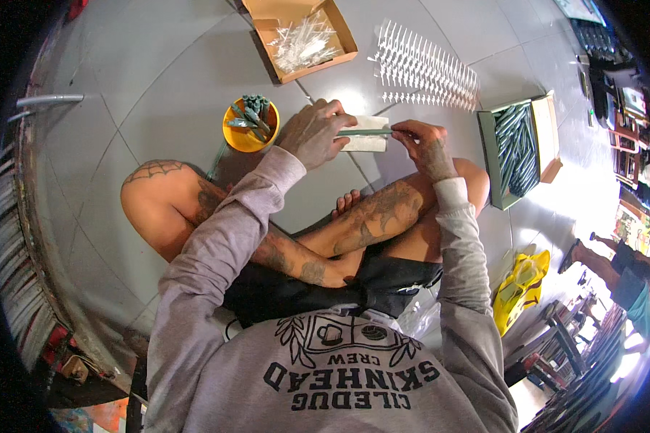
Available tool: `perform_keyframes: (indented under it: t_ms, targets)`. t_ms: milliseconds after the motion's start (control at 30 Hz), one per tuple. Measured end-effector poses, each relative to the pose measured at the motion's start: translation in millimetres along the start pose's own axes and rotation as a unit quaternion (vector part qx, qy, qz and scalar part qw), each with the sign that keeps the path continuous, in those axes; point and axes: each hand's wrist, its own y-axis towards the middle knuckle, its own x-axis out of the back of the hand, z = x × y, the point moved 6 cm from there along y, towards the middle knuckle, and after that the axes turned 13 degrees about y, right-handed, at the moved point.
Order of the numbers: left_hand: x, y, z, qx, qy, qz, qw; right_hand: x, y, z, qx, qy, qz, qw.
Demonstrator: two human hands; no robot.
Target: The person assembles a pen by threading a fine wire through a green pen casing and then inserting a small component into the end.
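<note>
A slim dark-green stick spans the gap between my two hands, lying level above a cream rectangular pad. My left hand is closed around its left end. At the other end, the fingertips of my right hand pinch the stick. Just left of my left hand stands a yellow cup holding several short green pieces. Whether the stick touches the pad, I cannot tell.
An open cardboard box holds clear and white slivers. Rows of small white pointed pieces lie on the tiles. At right, an open box is full of green sticks. A yellow bag lies nearer; my crossed legs are below my hands.
</note>
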Motion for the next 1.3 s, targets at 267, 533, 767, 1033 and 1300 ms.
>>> perform_keyframes:
  t_ms: [267,533,767,1033,1300]
  targets:
    - [-5.7,-2.9,10.0,0.055,-0.001,0.009,0.998,-16.5,6.1,-2.2,0.008,-0.066,0.063,0.996]
    - [-7.3,-4.1,5.6,0.052,0.04,-0.016,0.998,-20.4,10.0,-21.1,-0.072,-0.052,0.073,0.993]
    - [-6.9,0.2,8.5,0.072,0.029,-0.004,0.997,-1.3,9.5,-51.0,-0.156,0.07,-0.049,0.984]
    - [-6.8,-2.6,11.4,0.059,0.019,-0.026,0.998,-22.4,17.6,-40.7,-0.18,0.034,0.051,0.982]
    - [-10.9,-6.3,13.2,0.072,0.008,-0.02,0.997,-20.8,11.7,-47.1,-0.195,0.008,0.04,0.98]
